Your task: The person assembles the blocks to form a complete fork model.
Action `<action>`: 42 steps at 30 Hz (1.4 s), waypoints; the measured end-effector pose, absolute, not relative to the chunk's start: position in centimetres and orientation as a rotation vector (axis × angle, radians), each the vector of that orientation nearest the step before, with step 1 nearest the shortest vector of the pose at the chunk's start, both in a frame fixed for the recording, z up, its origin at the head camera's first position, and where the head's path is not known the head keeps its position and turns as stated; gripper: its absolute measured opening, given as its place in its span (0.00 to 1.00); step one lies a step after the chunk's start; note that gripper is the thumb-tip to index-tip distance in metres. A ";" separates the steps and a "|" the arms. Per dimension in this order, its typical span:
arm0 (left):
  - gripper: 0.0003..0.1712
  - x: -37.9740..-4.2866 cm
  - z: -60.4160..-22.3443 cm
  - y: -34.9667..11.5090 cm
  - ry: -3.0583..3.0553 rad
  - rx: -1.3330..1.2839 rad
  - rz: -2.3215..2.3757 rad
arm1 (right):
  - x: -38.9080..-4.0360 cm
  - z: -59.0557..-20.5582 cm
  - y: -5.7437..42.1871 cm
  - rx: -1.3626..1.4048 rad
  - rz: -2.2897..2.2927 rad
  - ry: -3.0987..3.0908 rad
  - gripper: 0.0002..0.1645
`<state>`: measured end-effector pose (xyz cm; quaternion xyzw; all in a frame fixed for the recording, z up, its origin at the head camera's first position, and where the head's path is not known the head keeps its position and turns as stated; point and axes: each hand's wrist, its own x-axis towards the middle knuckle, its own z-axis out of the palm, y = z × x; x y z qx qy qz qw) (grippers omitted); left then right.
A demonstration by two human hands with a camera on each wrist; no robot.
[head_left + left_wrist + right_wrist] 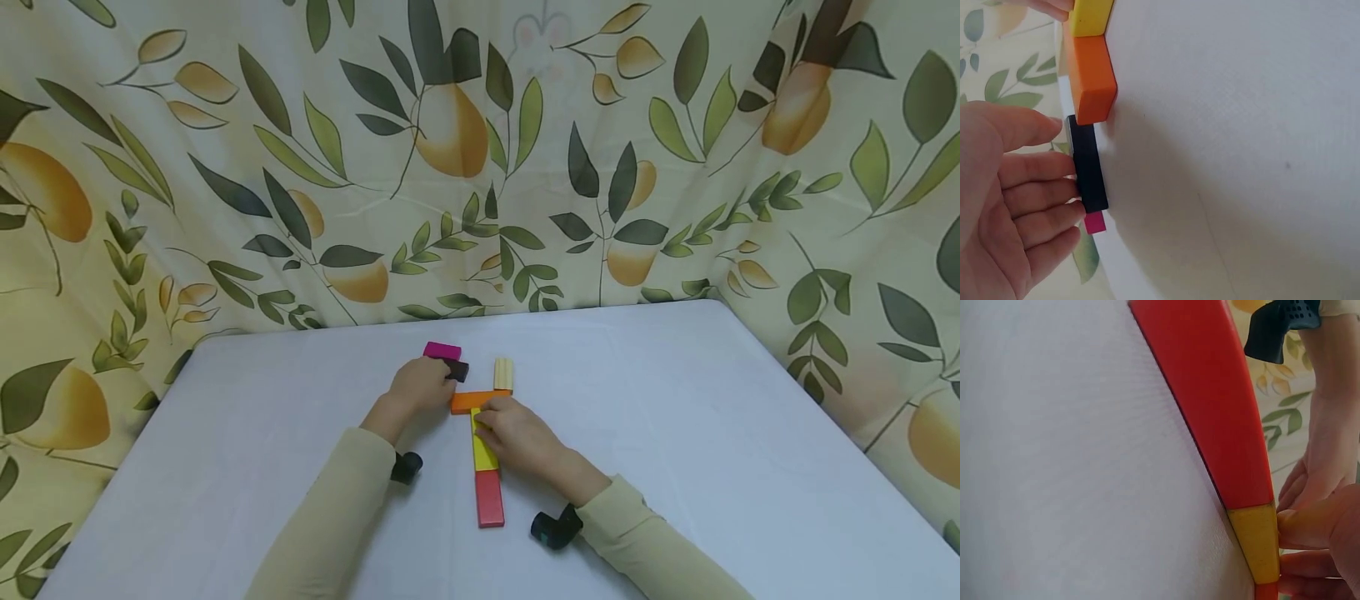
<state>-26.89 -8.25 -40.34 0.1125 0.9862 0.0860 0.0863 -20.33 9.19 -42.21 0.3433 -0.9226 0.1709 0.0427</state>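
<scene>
Several flat coloured blocks lie on the white table. In the head view my left hand is at a black block, beside a magenta block. The left wrist view shows that hand's fingers extended and touching the black block, the thumb apart from them. My right hand rests its thumb and fingertips on the upper edge of a yellow block. Against the yellow block's far end lies an orange block crosswise; at its near end is a red block.
A pale wooden-coloured block stands behind the orange block's right end. Black wrist devices sit under both forearms. A curtain printed with leaves and fruit hangs behind the white tabletop.
</scene>
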 end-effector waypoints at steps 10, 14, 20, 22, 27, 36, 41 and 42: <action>0.15 -27.1 -40.4 -8.0 2.921 0.337 0.244 | -20.4 -42.3 9.3 1.050 0.539 -2.843 0.12; 0.17 -27.3 -40.4 -7.8 2.902 0.353 0.264 | -20.4 -42.3 9.3 1.056 0.561 -2.834 0.12; 0.17 -27.5 -40.5 -7.8 2.896 0.372 0.274 | -20.4 -42.4 9.4 1.068 0.575 -2.819 0.11; 0.17 -27.6 -40.4 -7.8 2.888 0.380 0.279 | -20.4 -42.4 9.4 1.071 0.568 -2.818 0.11; 0.14 -28.0 -40.0 -7.7 2.862 0.393 0.307 | -20.5 -42.5 9.4 1.077 0.556 -2.789 0.10; 0.11 -28.3 -39.7 -7.5 2.844 0.458 0.319 | -20.3 -42.5 9.6 1.103 0.580 -2.739 0.09; 0.14 -28.5 -39.7 -7.6 2.830 0.457 0.328 | -20.3 -42.4 9.5 1.101 0.578 -2.744 0.09; 0.15 -28.5 -39.7 -7.6 2.828 0.458 0.328 | -20.3 -42.4 9.5 1.101 0.575 -2.748 0.09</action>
